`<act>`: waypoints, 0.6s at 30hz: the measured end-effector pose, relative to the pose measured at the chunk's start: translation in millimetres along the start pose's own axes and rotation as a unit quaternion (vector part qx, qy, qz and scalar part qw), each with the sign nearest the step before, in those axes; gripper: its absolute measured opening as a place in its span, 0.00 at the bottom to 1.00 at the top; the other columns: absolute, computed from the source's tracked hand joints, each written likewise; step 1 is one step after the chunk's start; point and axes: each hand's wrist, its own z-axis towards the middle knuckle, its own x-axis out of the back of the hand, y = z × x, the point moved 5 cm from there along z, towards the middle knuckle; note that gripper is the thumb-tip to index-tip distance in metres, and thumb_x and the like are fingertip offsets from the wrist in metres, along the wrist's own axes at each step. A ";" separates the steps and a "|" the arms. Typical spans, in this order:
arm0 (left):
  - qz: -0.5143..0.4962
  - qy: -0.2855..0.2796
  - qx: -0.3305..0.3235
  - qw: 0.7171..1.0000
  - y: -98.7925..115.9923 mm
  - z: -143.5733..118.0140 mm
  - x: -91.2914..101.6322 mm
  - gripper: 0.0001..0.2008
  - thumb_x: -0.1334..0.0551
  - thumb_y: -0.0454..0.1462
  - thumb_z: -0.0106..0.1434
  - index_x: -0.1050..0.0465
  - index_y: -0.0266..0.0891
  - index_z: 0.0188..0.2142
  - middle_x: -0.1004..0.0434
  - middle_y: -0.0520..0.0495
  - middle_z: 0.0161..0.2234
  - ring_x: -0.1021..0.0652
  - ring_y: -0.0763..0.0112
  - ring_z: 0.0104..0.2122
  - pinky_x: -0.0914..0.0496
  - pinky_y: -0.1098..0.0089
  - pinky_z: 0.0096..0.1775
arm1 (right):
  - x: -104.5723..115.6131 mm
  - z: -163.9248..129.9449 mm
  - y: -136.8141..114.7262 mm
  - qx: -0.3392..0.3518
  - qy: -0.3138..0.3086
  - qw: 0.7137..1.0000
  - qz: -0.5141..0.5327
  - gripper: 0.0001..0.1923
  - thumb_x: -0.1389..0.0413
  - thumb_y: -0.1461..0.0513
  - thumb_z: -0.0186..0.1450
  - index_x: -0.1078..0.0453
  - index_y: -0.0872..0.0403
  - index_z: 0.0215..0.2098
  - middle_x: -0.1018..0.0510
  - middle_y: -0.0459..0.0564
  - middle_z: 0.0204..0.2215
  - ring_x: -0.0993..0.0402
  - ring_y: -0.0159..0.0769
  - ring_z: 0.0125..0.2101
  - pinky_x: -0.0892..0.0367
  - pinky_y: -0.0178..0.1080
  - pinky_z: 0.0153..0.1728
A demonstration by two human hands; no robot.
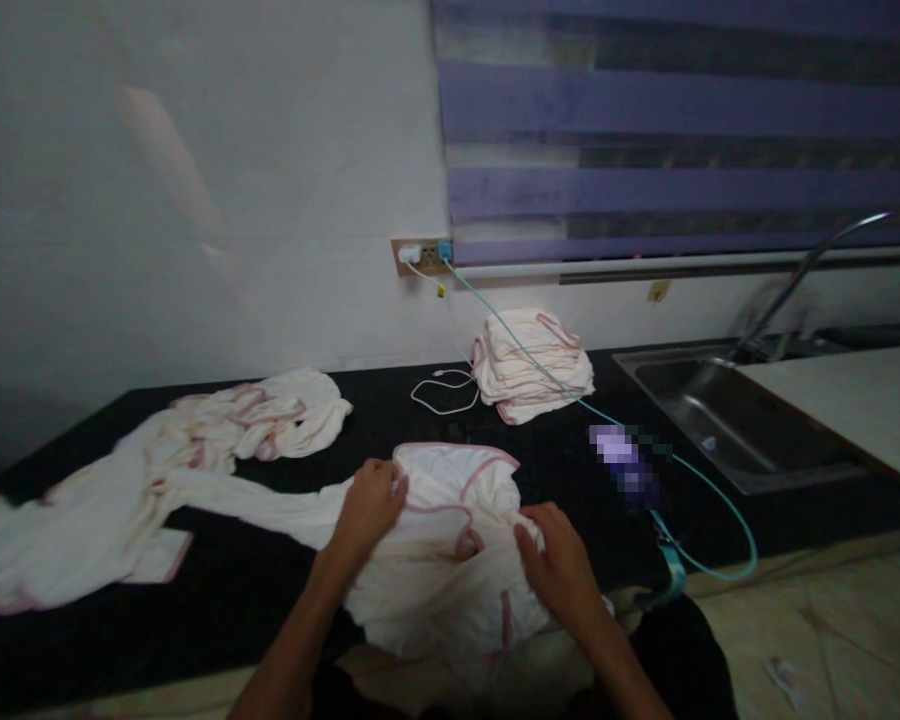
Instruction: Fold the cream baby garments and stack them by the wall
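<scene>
A white garment with pink trim (pixel 435 575) lies spread at the front edge of the black counter, its lower part hanging toward me. One long sleeve stretches to the left. My left hand (pixel 375 500) is closed on the garment's left side, near the shoulder. Opposite it, my right hand (pixel 559 560) pinches a bunched fold of the same cloth between thumb and fingers. Between the hands, the pink-edged neckline and front edges lie loosely overlapped and wrinkled.
Loose, crumpled garments (pixel 217 430) cover the counter's left side. A folded stack (pixel 532 365) stands by the wall, beside a white cable (pixel 444 410). A teal cable (pixel 746 540) runs from the outlet (pixel 424 257) past a pixelated purple object (pixel 626 465). A sink (pixel 742 425) is on the right.
</scene>
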 end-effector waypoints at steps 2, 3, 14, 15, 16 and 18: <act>-0.077 0.006 -0.010 0.997 18.0 -5.4 4.3 0.16 0.49 0.48 0.70 0.31 0.41 0.35 0.30 0.43 0.39 0.26 0.59 0.41 0.30 0.58 0.49 | 5.1 -3.1 -2.4 -0.019 -0.019 0.999 0.022 0.11 0.49 0.58 0.74 0.27 0.53 0.47 0.22 0.55 0.43 0.24 0.43 0.46 0.30 0.43 0.49; -0.124 0.012 -0.013 0.992 25.5 -5.6 9.7 0.17 0.50 0.49 0.71 0.31 0.41 0.35 0.31 0.45 0.38 0.27 0.61 0.40 0.31 0.60 0.48 | 7.6 -4.3 -3.8 -0.029 -0.032 0.999 0.032 0.12 0.49 0.57 0.74 0.27 0.53 0.47 0.22 0.56 0.44 0.24 0.43 0.47 0.30 0.43 0.50; -0.416 -0.016 0.103 0.903 72.3 -14.3 70.6 0.21 0.39 0.57 0.64 0.37 0.43 0.34 0.38 0.59 0.25 0.36 0.74 0.25 0.42 0.75 0.28 | 6.0 9.5 4.0 -0.164 -0.177 0.970 0.041 0.28 0.39 0.55 0.67 0.31 0.59 0.62 0.18 0.53 0.36 0.22 0.42 0.35 0.33 0.38 0.37; -0.414 -0.022 0.087 0.906 77.3 -15.9 76.5 0.21 0.38 0.56 0.63 0.37 0.43 0.34 0.37 0.59 0.25 0.35 0.75 0.25 0.41 0.75 0.29 | 5.2 9.9 2.9 -0.153 -0.191 0.969 0.034 0.24 0.39 0.56 0.66 0.27 0.58 0.57 0.19 0.53 0.35 0.23 0.42 0.36 0.34 0.38 0.37; -0.410 -0.028 0.067 0.909 81.4 -16.8 82.7 0.21 0.36 0.55 0.63 0.37 0.43 0.33 0.36 0.58 0.26 0.33 0.75 0.26 0.39 0.75 0.30 | 5.6 10.2 1.5 -0.139 -0.199 0.970 0.031 0.20 0.39 0.56 0.66 0.24 0.57 0.52 0.19 0.53 0.35 0.23 0.42 0.36 0.34 0.38 0.38; -0.405 -0.040 0.027 0.913 85.4 -16.7 94.4 0.21 0.34 0.53 0.61 0.38 0.42 0.32 0.31 0.56 0.30 0.29 0.74 0.31 0.35 0.75 0.35 | 10.0 10.3 -0.8 -0.113 -0.198 0.973 0.046 0.14 0.40 0.57 0.66 0.23 0.55 0.47 0.19 0.52 0.35 0.24 0.41 0.36 0.34 0.38 0.39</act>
